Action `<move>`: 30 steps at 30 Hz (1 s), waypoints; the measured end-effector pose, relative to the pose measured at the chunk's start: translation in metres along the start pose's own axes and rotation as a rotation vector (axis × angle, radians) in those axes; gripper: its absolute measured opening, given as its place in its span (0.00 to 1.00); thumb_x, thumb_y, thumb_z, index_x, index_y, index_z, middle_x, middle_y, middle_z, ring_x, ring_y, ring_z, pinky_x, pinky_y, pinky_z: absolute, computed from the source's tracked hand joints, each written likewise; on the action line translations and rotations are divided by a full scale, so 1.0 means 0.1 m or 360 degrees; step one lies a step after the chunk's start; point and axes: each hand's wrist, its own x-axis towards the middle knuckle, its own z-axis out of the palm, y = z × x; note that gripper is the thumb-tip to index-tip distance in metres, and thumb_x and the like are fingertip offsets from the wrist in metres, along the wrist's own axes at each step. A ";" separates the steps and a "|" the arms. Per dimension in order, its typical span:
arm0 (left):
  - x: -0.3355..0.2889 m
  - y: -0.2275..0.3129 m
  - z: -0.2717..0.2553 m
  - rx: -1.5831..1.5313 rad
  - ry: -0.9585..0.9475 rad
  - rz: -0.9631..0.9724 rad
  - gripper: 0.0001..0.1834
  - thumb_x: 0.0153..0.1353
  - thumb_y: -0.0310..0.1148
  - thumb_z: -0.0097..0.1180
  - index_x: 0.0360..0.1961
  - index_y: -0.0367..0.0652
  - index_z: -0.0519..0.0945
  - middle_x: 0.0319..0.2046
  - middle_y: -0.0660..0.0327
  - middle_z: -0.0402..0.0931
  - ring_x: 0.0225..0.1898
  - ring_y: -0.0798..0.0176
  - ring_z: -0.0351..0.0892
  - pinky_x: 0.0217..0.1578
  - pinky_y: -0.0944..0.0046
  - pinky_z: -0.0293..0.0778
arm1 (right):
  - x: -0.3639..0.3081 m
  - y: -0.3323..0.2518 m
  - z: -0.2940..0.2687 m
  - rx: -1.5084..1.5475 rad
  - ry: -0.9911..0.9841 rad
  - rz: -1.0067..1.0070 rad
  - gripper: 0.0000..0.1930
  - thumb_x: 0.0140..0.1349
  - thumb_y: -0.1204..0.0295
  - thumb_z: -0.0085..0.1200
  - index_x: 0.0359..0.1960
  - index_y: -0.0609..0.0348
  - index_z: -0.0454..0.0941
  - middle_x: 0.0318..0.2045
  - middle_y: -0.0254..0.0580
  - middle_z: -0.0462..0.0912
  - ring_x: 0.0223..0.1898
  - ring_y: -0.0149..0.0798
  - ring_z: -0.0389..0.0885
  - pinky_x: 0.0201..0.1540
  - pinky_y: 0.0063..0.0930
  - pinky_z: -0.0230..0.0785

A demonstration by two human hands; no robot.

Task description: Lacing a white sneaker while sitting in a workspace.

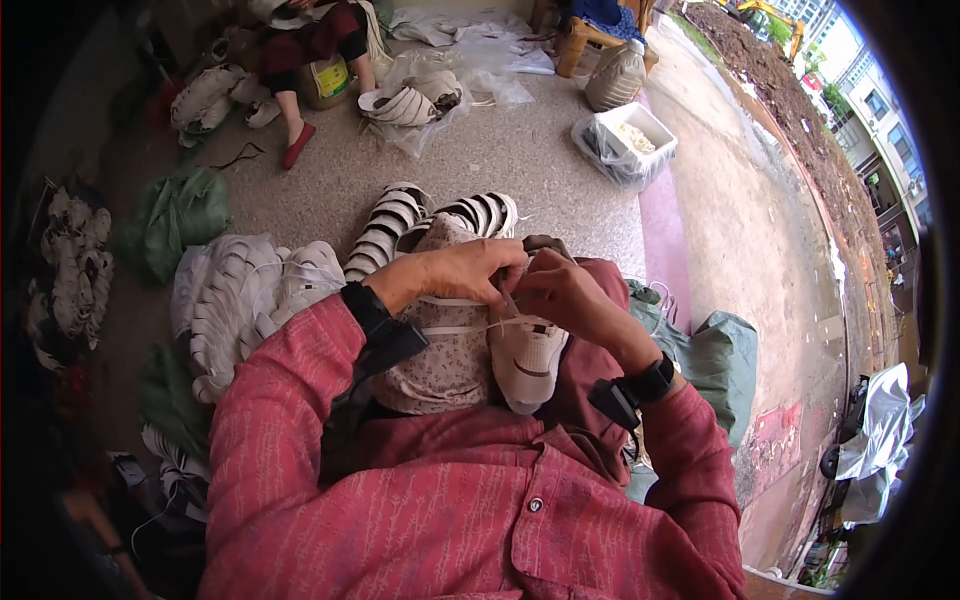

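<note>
A white sneaker lies on my lap, its heel toward me, on top of a patterned cloth. Over its opening, my left hand is closed with the fingertips pinched on a pale shoelace, part of which stretches across the cloth. My right hand is closed right beside it, its bent fingers pinching the lace at the same spot. The fingers hide the front of the shoe and the exact grip.
Stacked white shoes stand beyond my knees, with more shoe bundles at left. Green sacks and a grey-green bag flank me. A plastic-lined white box sits ahead right. Another person's red shoe shows at far left.
</note>
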 end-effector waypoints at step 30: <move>0.18 0.31 -0.04 -0.0817 -0.0380 -0.0882 0.13 0.65 0.39 0.61 0.36 0.38 0.82 0.40 0.65 0.66 0.41 0.70 0.69 0.44 0.71 0.66 | -1.24 1.57 -1.53 0.2760 0.1324 0.0070 0.06 0.67 0.78 0.46 0.36 0.68 0.75 0.36 0.49 0.81 0.44 0.45 0.79 0.66 0.44 0.63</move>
